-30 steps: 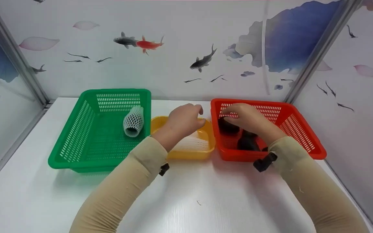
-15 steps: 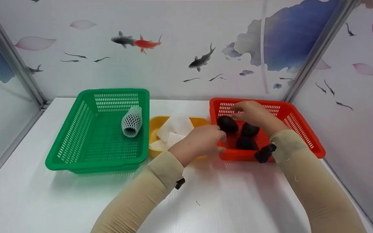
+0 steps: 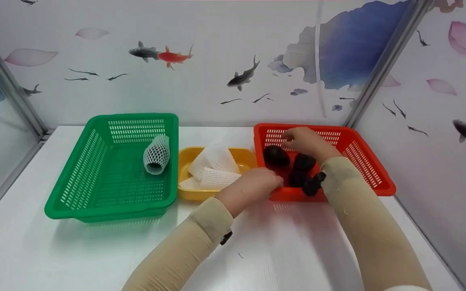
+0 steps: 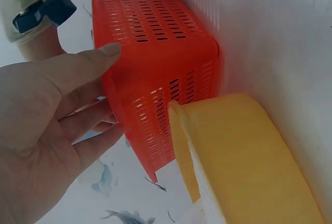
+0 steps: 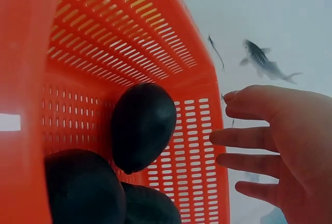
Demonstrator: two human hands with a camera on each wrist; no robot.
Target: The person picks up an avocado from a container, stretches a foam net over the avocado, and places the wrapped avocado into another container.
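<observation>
My left hand [image 3: 253, 184] holds the near-left corner of the red basket [image 4: 155, 63]. Its thumb lies on the outer side and the other fingers reach behind the rim. Over the back of that basket hovers my right hand [image 3: 308, 141], its fingers [image 5: 244, 138] spread, relaxed and holding nothing. Below it lie several dark, egg-shaped fruits that look like avocados; one fruit [image 5: 142, 128] is at the back left, with another fruit [image 3: 304, 161] beside it. White foam net sleeves [image 3: 219, 178] lie in the yellow basket [image 3: 194, 196], just left of my left hand.
A green basket [image 3: 111, 214] stands at the left, containing a foam-netted dark item [image 3: 157, 155]. All three baskets line up on the white table [image 3: 281, 250], against a white wall [image 3: 200, 24] painted with fish.
My left hand has moved right and down from above the yellow basket to the red basket's corner, uncovering the foam sleeves. My right hand has pulled back slightly from the back-left fruit.
</observation>
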